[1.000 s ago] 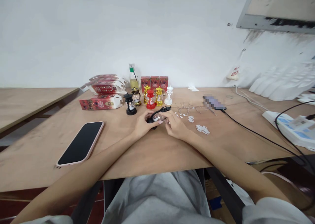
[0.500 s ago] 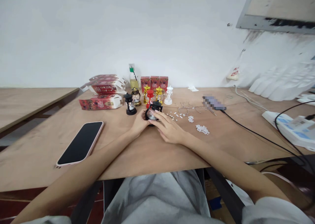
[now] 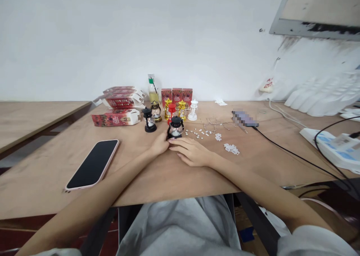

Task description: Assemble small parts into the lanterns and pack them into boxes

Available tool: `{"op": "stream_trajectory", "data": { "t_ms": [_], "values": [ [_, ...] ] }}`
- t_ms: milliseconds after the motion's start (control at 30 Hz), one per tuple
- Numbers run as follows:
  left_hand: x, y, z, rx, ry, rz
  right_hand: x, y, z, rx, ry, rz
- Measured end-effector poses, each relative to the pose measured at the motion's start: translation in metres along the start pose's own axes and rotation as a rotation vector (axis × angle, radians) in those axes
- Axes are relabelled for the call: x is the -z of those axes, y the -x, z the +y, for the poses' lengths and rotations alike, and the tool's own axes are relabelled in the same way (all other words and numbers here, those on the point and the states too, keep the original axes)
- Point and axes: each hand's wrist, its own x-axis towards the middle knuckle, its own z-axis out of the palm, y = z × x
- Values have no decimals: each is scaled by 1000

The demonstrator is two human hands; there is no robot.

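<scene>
A small black lantern (image 3: 176, 128) with a clear globe stands upright in front of me on the table. My left hand (image 3: 161, 143) is closed around the left side of its base, its fingertips partly hidden behind it. My right hand (image 3: 192, 151) lies just in front of the base, fingers stretched out and touching or almost touching it and the left hand. Beyond are a red lantern (image 3: 171, 113), a white lantern (image 3: 192, 110), another black lantern (image 3: 150, 120), a bronze-looking one (image 3: 155, 112) and gold ones (image 3: 182, 110).
Left lie a phone (image 3: 93, 164) and red printed boxes (image 3: 116, 118). At right are button cells (image 3: 197, 135), white plastic pieces (image 3: 231, 148), wire bits (image 3: 212, 125), a blurred cabled device (image 3: 244, 118) and a power strip (image 3: 332, 147). A bottle (image 3: 153, 93) stands behind.
My right hand has slid down off the lantern's globe to its base, leaving the globe in view. The lantern stands more upright, and my left hand has lowered slightly.
</scene>
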Motion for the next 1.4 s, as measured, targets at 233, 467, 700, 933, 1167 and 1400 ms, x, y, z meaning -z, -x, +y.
{"op": "stream_trajectory", "data": {
  "t_ms": [233, 467, 700, 933, 1167, 1400],
  "values": [
    [9, 7, 22, -74, -623, -37, -3, 1, 2, -191, -162, -100],
    [63, 9, 69, -289, -817, 394, -4, 2, 5, -331, -181, -185],
    [165, -23, 8, 77, -1058, 174, -5, 3, 5, -308, -158, -184],
    [181, -26, -53, 163, -1059, 53, -5, 2, 3, -246, -151, -147],
    [170, -21, -51, 58, -1310, 170, -2, 2, 2, -231, -156, -136],
    [166, -8, 2, 42, -1463, 131, 6, 0, -3, -235, -127, -160]
  ]
}}
